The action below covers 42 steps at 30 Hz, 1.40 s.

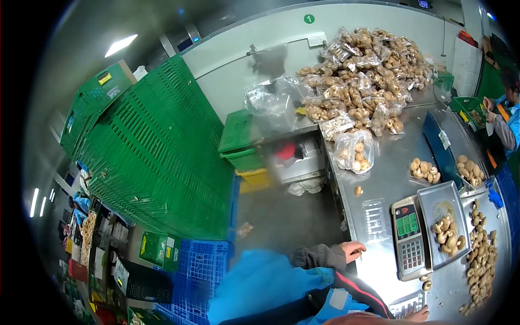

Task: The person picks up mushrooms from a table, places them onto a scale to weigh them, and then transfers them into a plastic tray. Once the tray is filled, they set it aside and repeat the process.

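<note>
My left hand (353, 250) rests at the near edge of the steel table (352, 216), fingers loosely extended and holding nothing. At the bottom of the view my right hand (418, 315) is beside a clear plastic tray (407, 306), partly cut off by the frame; its grip cannot be made out. Another clear tray (374, 219) lies on the table beyond my left hand. To its right stands a scale (410, 238) with a lit green display, its metal pan (441, 197) bearing a pile of mushrooms (448, 235).
Loose mushrooms (481, 265) cover the right side. Bagged mushrooms (363, 81) are heaped at the back, with an open bag (355, 151) nearer. A blue divider (441, 143) stands behind the scale. A co-worker (506, 122) is at far right. Green crates (157, 146) are stacked left.
</note>
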Each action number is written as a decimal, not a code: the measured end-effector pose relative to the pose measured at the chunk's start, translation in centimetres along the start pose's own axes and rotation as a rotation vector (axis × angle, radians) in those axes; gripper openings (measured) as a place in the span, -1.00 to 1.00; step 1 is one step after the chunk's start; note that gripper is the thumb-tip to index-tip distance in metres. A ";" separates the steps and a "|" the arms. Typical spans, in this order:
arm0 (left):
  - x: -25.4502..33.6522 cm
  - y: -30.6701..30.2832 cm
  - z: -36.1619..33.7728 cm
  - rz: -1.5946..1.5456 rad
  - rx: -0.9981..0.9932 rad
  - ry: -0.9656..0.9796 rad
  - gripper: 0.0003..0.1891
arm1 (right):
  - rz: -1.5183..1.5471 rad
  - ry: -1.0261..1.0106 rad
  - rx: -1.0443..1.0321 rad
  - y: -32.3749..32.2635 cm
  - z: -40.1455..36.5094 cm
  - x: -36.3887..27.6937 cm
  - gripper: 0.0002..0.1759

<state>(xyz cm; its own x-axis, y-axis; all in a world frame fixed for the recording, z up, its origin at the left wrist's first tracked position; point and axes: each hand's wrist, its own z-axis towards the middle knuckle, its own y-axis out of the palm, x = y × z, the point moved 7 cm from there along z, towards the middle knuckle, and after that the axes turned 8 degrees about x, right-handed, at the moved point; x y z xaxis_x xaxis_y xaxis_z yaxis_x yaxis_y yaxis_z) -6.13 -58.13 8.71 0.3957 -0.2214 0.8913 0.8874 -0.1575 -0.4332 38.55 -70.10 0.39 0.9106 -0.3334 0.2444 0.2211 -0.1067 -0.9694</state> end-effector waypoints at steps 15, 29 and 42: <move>3.1 0.1 -2.4 -0.004 -0.021 -0.153 -0.74 | 0.465 -0.120 0.014 -3.3 -2.6 -5.8 -0.44; -0.7 0.6 2.6 -0.084 -0.096 -0.098 -0.73 | 0.221 0.008 0.026 -7.8 -5.7 -5.1 -0.74; 1.9 4.9 5.0 -0.019 -0.599 -0.120 -0.72 | 0.315 0.012 -0.081 -8.2 -8.3 -10.5 -0.85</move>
<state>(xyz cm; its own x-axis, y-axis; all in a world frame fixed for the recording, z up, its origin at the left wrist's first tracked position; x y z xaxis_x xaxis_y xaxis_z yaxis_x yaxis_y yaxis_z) 0.12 -54.50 8.93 0.4361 -0.1086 0.8933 0.6210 -0.6822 -0.3861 24.29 -73.53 6.00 0.9253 -0.3733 -0.0670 -0.1004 -0.0706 -0.9924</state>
